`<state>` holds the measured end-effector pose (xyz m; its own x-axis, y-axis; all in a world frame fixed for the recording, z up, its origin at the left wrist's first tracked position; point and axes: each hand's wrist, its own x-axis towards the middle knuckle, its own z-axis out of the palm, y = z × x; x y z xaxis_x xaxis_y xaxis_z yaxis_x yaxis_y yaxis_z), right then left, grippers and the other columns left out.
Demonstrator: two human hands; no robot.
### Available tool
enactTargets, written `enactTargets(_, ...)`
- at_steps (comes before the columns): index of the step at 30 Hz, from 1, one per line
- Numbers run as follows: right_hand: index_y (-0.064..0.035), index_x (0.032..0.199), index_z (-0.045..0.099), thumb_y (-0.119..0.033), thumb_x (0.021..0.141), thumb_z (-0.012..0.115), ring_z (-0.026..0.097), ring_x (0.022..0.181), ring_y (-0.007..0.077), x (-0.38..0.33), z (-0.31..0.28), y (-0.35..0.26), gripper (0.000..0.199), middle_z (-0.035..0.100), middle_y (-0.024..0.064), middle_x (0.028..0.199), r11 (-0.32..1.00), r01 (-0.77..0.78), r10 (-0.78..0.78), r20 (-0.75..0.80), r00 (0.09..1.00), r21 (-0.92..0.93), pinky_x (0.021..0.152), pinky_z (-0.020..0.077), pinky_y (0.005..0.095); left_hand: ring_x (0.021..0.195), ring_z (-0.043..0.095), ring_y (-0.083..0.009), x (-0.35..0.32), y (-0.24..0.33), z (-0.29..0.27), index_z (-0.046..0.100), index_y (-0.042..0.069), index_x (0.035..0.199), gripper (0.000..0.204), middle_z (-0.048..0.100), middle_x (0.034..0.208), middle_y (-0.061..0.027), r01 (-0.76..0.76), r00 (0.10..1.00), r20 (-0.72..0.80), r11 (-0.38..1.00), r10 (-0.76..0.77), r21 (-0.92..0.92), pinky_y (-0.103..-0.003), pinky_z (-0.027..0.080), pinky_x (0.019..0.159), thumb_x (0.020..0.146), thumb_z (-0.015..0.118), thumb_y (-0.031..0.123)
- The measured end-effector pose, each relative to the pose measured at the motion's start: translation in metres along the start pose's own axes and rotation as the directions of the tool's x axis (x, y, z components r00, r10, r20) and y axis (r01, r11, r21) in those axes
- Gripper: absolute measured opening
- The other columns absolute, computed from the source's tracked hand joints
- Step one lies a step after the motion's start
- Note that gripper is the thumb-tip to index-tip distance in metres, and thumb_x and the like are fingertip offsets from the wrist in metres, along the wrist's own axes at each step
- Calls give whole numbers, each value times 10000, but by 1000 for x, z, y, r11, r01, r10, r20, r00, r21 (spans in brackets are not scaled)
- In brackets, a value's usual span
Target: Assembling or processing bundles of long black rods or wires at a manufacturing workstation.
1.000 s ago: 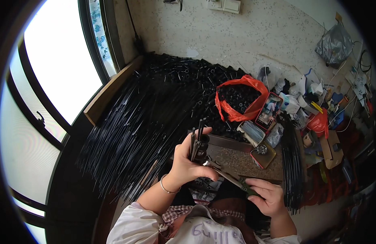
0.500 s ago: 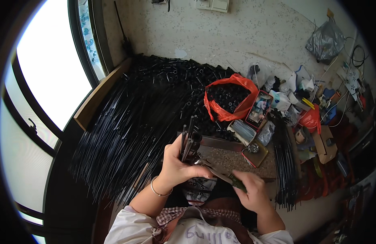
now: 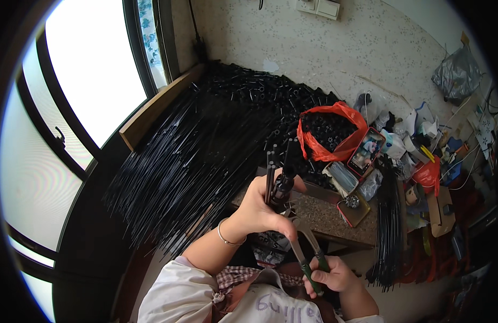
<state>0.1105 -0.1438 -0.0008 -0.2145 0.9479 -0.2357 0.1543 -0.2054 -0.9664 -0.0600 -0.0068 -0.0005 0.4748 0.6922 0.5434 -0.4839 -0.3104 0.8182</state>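
Observation:
My left hand is closed round several thin black rods and a thicker black tubular piece, all standing roughly upright. In my right hand are metal pliers with green handles, which are spread apart. The jaws of the pliers lie close to the lower end of the black pieces, beside my left thumb. Whether they touch anything there I cannot tell.
A large heap of long black rods covers the left side. Right of it are a red plastic bag of small black parts, a phone, a speckled work board, another rod bundle and clutter.
The pliers' handles have spread apart, and the tool now points more steeply downward. My right hand has moved lower. The whole view has shifted, with the surroundings appearing farther right.

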Motion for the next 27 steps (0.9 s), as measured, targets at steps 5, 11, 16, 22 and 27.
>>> enactTargets(5,44,831,447,-41,673,547,486,445,121,21,-1,22,206,514,70,570,998,-27,5,386,922,52,427,397,226,618,414,-45,4,2,0,507,17,754,530,474,668,13,68,979,187,993,-85,94,-185,343,535,386,776,287)
enactTargets(11,34,880,424,-9,670,499,498,578,234,17,-9,10,227,491,128,737,425,269,-666,-97,740,-864,557,406,295,602,423,-60,4,1,-1,501,6,787,525,477,661,0,-52,997,66,975,39,216,-188,347,537,411,775,250)
enactTargets(16,63,1034,368,-32,782,375,528,675,160,14,10,33,269,521,122,844,999,-18,7,260,966,40,630,420,262,543,389,-55,5,-6,0,505,21,727,456,442,621,28,-34,997,71,993,26,113,-179,316,477,413,777,210)
enactTargets(22,37,1190,142,-59,798,360,539,664,219,26,-16,15,458,523,169,791,920,-77,-88,392,916,384,615,429,280,478,350,-28,7,0,2,499,27,705,373,408,523,42,-75,996,60,959,61,274,-161,289,428,473,751,174)
enactTargets(27,51,977,390,-124,783,444,450,504,93,22,12,29,267,482,74,612,963,-13,-80,331,940,271,468,379,199,477,358,-24,7,1,7,493,25,698,300,407,520,36,11,1000,5,970,-12,245,-163,297,430,506,711,101)
